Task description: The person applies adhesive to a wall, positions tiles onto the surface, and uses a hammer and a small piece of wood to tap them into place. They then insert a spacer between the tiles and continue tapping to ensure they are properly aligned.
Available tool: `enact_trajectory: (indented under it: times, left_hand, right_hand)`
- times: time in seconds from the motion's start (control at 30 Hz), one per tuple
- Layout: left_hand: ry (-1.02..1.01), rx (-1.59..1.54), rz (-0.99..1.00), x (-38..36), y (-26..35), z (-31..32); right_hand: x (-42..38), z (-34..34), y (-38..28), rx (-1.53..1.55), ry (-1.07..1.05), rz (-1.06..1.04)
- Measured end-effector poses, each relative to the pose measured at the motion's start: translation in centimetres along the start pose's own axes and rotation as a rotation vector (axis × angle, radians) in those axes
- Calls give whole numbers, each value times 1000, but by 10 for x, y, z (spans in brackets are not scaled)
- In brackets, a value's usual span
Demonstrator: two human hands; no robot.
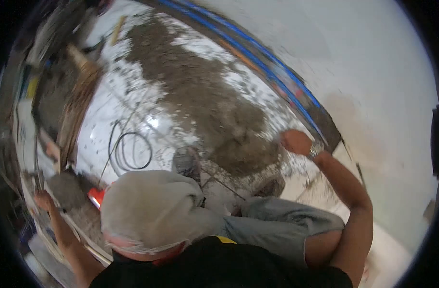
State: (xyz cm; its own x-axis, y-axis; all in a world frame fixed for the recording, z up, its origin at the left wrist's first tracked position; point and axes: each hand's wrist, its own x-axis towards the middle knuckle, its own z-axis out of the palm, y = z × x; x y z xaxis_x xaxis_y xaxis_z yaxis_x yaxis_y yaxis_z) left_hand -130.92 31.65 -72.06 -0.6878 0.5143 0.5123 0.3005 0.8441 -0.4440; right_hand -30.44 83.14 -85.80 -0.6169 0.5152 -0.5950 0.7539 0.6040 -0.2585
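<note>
My right hand (pixel 296 142) is closed in a fist at the right edge of a heap of wet grey-brown mortar (pixel 238 129). Blur hides whatever it may hold; a band (pixel 313 154) circles that wrist. Far to the left, my left hand (pixel 44 199) is curled beside pale boards and clutter, and what lies in its fingers does not show. The mortar spreads in a long strip over a white, splattered floor (pixel 97 122). My bent legs in grey denim (pixel 277 223) and one shoe (pixel 186 162) are close to the near end of the mortar.
Blue pipes (pixel 262 68) run along the foot of the white wall (pixel 363 57). A loop of black cable (pixel 135 151) lies on the floor. Rough wood (pixel 82 91) and clutter line the left side, with a red object (pixel 96 197) near my knee.
</note>
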Motion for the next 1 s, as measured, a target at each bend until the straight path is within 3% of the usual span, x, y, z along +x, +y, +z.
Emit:
enact_trajectory:
  times: [0.03, 0.07, 0.13, 0.17, 0.23, 0.27, 0.3, 0.33, 0.4, 0.43, 0.47, 0.5, 0.53, 0.57, 0.6, 0.67, 0.7, 0.73, 0.8, 0.87, 0.9, 0.93, 1.0]
  left_hand:
    - [-97, -253, -21, 4, 33, -20]
    - [-89, -279, 20, 14, 70, -27]
    - [-133, -534, 277, 47, 136, -55]
    - [-334, -503, 188, 69, 177, -70]
    - [-257, -743, 376, 80, 279, -138]
    - [-279, -669, 490, 125, 313, -103]
    - [-331, -534, 554, 118, 377, -163]
    - [-294, -757, 854, 125, 425, -174]
    - [-387, -952, 1113, 113, 535, -209]
    - [-394, -610, 1256, 89, 588, -270]
    - [-438, -463, 1316, 61, 634, -315]
    - [-309, -691, 1539, 27, 667, -350]
    - [-90, -756, 1831, 13, 722, -346]
    - [-259, -544, 1661, -20, 757, -379]
    - [-413, -645, 1621, -54, 772, -421]
    - [-286, -1036, 1614, -101, 836, -397]
    - [-296, -1032, 1636, -127, 849, -378]
    - [-67, -1039, 1629, -150, 859, -359]
    - [160, -1043, 1611, -171, 851, -360]
    - [-208, -724, 1731, -177, 822, -366]
    - [-207, -723, 1738, -175, 822, -373]
    - [-431, -447, 1757, -170, 820, -379]
    - [-649, -155, 1744, -173, 818, -380]
  right_hand:
    - [-6, -7, -3, -36, -35, 51]
    - [-14, -8, 0, -17, 1, 40]
    - [-43, -27, 5, -29, 32, 48]
    - [-54, -24, 12, -13, 43, 66]
    - [-78, -14, 23, 1, 23, 66]
    - [-90, -7, 24, 17, 28, 84]
    - [-101, 1, 25, 7, 96, 69]
    - [-109, 8, 25, 0, 160, 47]
    - [-117, 22, 10, 61, 159, 92]
    - [-117, 31, -2, 131, 172, 116]
    - [-115, 40, -14, 202, 186, 136]
    - [-111, 49, -27, 321, 216, 135]
    - [-110, 60, -40, 445, 242, 140]
    - [-109, 76, -53, 502, 334, 91]
    - [-107, 89, -62, 541, 297, 87]
    - [-111, 105, -79, 617, 331, 40]
    - [-116, 111, -84, 635, 328, 55]
    - [-121, 115, -86, 650, 298, 80]
    - [-132, 118, -85, 665, 268, 106]
    - [-145, 117, -79, 661, 344, 160]
    - [-150, 116, -75, 666, 345, 164]
    - [-152, 114, -70, 687, 349, 198]
    - [-153, 111, -61, 714, 349, 227]
